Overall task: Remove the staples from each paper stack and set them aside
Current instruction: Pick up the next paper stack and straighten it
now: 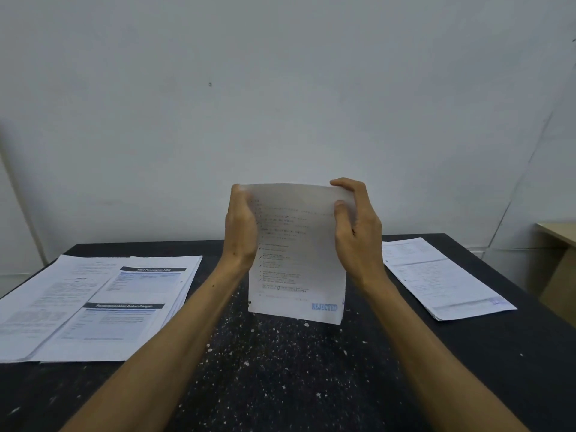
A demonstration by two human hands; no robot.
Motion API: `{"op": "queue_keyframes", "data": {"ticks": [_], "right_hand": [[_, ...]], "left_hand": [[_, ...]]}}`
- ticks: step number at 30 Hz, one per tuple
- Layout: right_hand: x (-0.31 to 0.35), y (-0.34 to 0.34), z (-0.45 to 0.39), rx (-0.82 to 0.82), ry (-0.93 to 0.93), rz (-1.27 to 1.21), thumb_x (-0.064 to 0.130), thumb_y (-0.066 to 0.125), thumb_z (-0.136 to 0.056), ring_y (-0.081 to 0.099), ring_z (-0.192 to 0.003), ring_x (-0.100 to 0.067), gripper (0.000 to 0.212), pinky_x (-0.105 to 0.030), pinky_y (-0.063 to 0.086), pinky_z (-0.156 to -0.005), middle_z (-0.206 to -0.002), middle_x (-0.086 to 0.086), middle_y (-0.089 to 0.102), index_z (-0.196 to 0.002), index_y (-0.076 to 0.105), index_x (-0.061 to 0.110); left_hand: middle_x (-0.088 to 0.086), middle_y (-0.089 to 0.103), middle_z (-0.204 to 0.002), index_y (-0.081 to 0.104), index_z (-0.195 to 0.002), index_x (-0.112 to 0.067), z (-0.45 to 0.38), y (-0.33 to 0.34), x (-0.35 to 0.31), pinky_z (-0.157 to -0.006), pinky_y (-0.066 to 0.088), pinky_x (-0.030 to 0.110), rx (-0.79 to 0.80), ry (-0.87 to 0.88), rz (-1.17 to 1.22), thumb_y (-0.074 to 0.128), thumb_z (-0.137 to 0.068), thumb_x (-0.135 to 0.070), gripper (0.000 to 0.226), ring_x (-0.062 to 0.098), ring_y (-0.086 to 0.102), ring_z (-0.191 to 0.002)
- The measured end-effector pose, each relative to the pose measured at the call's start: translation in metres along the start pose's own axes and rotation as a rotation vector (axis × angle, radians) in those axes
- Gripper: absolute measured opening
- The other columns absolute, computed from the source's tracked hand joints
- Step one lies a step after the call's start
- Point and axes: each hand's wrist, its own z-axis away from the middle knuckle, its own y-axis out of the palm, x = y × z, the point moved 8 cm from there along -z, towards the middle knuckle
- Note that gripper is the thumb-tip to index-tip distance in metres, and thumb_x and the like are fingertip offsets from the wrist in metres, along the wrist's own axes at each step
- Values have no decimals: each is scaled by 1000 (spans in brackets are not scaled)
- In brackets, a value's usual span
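I hold a thin paper stack (297, 263) upright above the middle of the black table (280, 369). It carries printed lines and a blue "REJECTED" stamp near its lower right corner. My left hand (240, 226) grips its upper left corner, with the fingers curled over the top edge. My right hand (355, 222) pinches the upper right corner, thumb on the front and fingers behind. The top edge is blurred, and I cannot make out a staple.
A spread pile of printed papers (103, 304) lies on the table's left side. Another paper stack (442, 275) lies flat at the right. White flecks dot the tabletop. A pale wall stands behind, and a wooden desk corner (558, 241) sits at far right.
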Motion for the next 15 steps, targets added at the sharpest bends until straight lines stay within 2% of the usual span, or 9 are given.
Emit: {"op": "queue_keyframes", "data": {"ticks": [5, 8, 11, 15], "right_hand": [[1, 2, 3, -1, 12, -18, 11, 45, -108, 62, -108, -14, 30, -46, 56, -90, -123, 16, 60, -128, 56, 30], [1, 1, 3, -17, 3, -17, 12, 45, -108, 62, -105, -14, 29, -44, 56, -88, -122, 15, 61, -127, 56, 30], [2, -1, 3, -33, -6, -11, 11, 46, -107, 62, -104, -12, 29, -41, 56, -87, -120, 18, 61, -126, 56, 31], [2, -1, 4, -32, -3, -9, 9, 47, -107, 62, -106, -11, 29, -38, 55, -89, -119, 23, 60, -125, 56, 30]], "left_hand": [[-14, 52, -85, 49, -101, -8, 1, -5, 2, -71, 39, 32, -36, 71, -29, 28, -106, -36, 35, 3, 48, -76], [-22, 48, -76, 44, -93, -14, 2, -4, -1, -68, 37, 19, -31, 92, -22, 31, -112, -28, 27, -1, 44, -72], [-24, 45, -71, 41, -88, -17, 3, -4, -7, -59, 33, 7, -44, 118, 6, 36, -113, -22, 26, -4, 41, -67], [-19, 46, -77, 46, -94, -14, 5, -3, -10, -59, 36, 8, -33, 138, 36, 37, -113, -30, 26, -3, 42, -68]]}}
